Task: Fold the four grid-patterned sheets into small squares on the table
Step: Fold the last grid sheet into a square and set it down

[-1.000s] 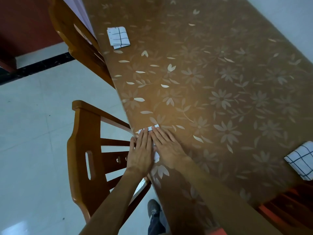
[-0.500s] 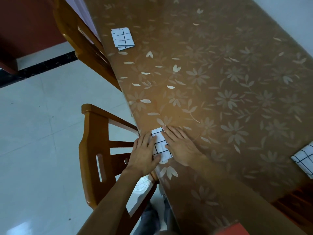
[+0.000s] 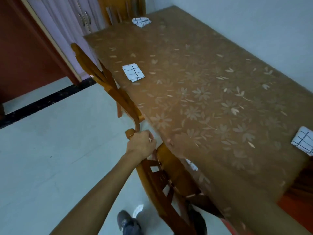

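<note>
Head view: left grip clasps the chair rail, right grip blurred beyond telling; grid sheets lie well apart on the surface, far sheet loosely folded; jolting that rail could shift them.

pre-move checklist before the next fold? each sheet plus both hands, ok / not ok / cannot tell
1. Middle sheet folded square: ok.
2. Right-edge sheet folded: ok, though the frame cuts it.
3. Near sheet folded: cannot tell, only a blurred sliver shows.
4. Far sheet folded: not ok, it looks crumpled.
5. Left hand free: not ok, it grips the chair back.
6. Right hand free: cannot tell, it is blurred at the edge of the table.
</note>
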Demonstrator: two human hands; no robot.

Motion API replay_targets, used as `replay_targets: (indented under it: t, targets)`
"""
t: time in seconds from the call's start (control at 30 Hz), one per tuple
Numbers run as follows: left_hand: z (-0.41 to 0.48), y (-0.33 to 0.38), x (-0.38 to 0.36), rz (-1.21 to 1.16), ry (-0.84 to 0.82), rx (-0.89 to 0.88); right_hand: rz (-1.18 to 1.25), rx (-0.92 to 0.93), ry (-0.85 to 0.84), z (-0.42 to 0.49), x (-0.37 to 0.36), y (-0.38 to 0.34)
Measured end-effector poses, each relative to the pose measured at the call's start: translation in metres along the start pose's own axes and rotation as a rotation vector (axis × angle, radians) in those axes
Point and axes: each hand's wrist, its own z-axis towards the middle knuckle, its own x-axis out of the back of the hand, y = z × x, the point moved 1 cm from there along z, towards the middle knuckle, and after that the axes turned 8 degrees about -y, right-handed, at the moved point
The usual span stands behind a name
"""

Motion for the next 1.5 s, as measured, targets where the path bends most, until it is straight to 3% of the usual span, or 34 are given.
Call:
replay_targets:
  t: [0.2,0.37,0.5,0.67,0.73,0.83,1.0,1.1,1.27,1.5]
  targets:
    - [-0.013,-0.061,0.076,0.016,0.023,-0.025,0.164,-0.127,-0.007,0.014,0.017,-0.081]
    - [0.018,-0.085,0.126,0.002,0.049,-0.120,0.215,-0.183,0.115,0.075,0.029,-0.114]
    - [0.074,-0.085,0.157,0.012,0.111,-0.210,0.249,-0.199,0.135,0.130,0.053,-0.124]
    - [0.177,-0.082,0.205,0.030,0.097,-0.294,0.340,-0.250,0.279,0.226,0.085,-0.114]
    - [0.224,-0.081,0.222,0.084,0.095,-0.279,0.379,-0.299,0.232,0.262,0.100,-0.108]
    - [0.289,-0.085,0.236,0.168,0.082,-0.275,0.428,-0.339,0.173,0.300,0.127,-0.101]
    - [0.394,-0.089,0.248,0.274,0.031,-0.311,0.441,-0.385,0.340,0.373,0.158,-0.082]
    - [0.432,-0.087,0.249,0.335,0.007,-0.347,0.360,-0.363,0.298,0.403,0.163,-0.081]
    - [0.450,-0.100,0.245,0.402,-0.144,-0.407,0.280,-0.298,0.229,0.413,0.148,-0.090]
    - [0.420,-0.121,0.238,0.526,-0.125,-0.490,0.304,-0.292,0.196,0.393,0.133,-0.113]
